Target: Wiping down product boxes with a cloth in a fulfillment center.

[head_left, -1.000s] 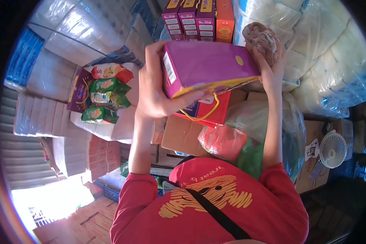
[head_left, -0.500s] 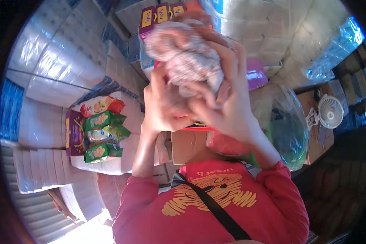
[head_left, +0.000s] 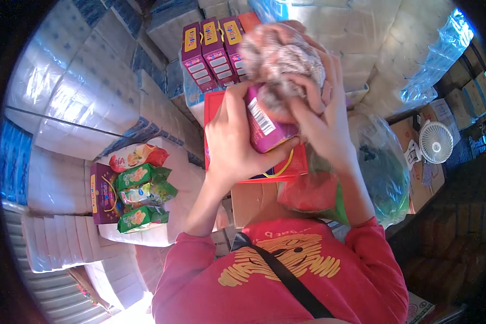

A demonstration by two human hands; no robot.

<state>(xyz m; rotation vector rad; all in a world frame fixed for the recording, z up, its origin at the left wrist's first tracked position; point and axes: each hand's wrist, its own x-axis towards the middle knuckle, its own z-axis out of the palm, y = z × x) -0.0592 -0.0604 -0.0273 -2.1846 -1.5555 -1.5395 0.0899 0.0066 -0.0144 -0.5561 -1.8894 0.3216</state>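
Purple box (head_left: 268,129): held over the red box (head_left: 213,108), tilted, barcode end toward the body. Can't tell if touching or just above. Left hand (head_left: 233,135) wrapped round the left side, thumb along the near end. Right hand (head_left: 324,119) closed on a bunched cloth (head_left: 283,56), overlapping the top right; too blurred to tell pressure or any direct finger contact. Main risk, as judged: twist or slip out of the left grip, from a hard one-sided push with the cloth. Also possible: dented panel from thumb pressure; snag on the yellow handle (head_left: 289,163) below; knock into the upright purple boxes (head_left: 215,58) just beyond, from too wide a wiping swing.
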